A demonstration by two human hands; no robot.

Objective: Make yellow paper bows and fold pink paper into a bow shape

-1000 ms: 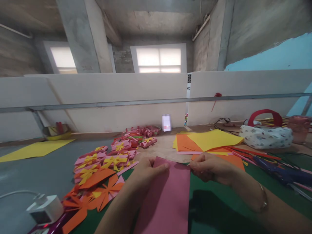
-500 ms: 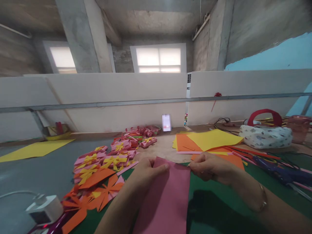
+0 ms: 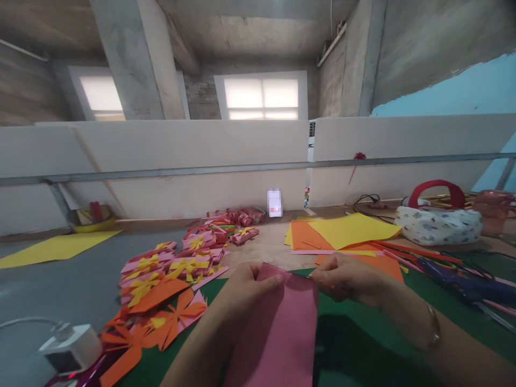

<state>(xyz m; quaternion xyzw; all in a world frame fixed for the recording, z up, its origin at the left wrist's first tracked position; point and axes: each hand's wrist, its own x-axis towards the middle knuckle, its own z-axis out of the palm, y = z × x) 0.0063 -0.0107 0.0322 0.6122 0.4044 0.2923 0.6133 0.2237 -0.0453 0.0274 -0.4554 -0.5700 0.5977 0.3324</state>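
A long sheet of pink paper (image 3: pixel 278 333) slants up toward the middle from the bottom edge. My left hand (image 3: pixel 252 287) is closed on its top left corner, thumb lying on the front face. At the top right corner is my right hand (image 3: pixel 336 277), its fingers pinched on a thin dark tool (image 3: pixel 299 275). The tool lies along the paper's top edge; most of it is hidden, so its kind does not show. Below both hands spreads a green mat (image 3: pixel 363 338), with a shadow on it.
Left are folded pink pieces with yellow bows (image 3: pixel 189 266) and orange paper cutouts (image 3: pixel 173 317). A white plug (image 3: pixel 72 349) sits lower left. Yellow sheets (image 3: pixel 358 231), a blue glue gun (image 3: pixel 455 282) and a patterned bag (image 3: pixel 439 226) lie right. A phone (image 3: pixel 274 203) stands behind.
The pink paper and my left hand have shifted slightly right. My right hand has moved a little left, and the thin tool reaches further along the top edge.
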